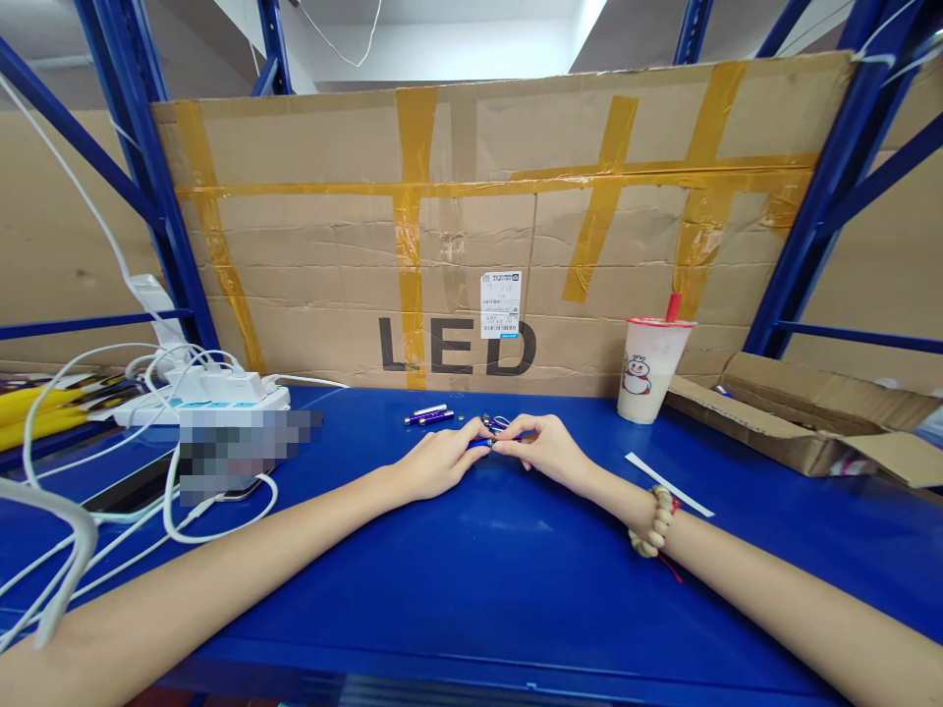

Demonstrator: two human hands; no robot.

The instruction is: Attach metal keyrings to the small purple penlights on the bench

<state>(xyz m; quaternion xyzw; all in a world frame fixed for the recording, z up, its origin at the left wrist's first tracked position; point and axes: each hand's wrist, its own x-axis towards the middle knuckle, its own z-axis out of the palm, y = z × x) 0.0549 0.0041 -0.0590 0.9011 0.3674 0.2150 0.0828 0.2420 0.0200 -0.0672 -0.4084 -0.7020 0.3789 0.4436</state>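
Note:
My left hand (440, 462) pinches a slim blue tube (480, 443) with a shiny silver end between thumb and fingers. Meeting it from the other side, my right hand (551, 452) has its fingertips closed at the silver end of that tube; the fingers partly cover it. Small metal and wire-like pieces (498, 423) lie just behind the fingertips, too small to make out well. To the left of them, several slim purple-blue tubes with silver ends (430, 417) rest on the blue tabletop (471, 589). A tiny round piece (461, 418) lies beside them.
A drink cup (648, 378) with a red straw and an open cardboard box (792, 422) stand at right. A white strip (669, 484) lies near my right wrist. White cables and a power strip (213, 388) crowd the left. A cardboard sheet (331, 255) closes the back.

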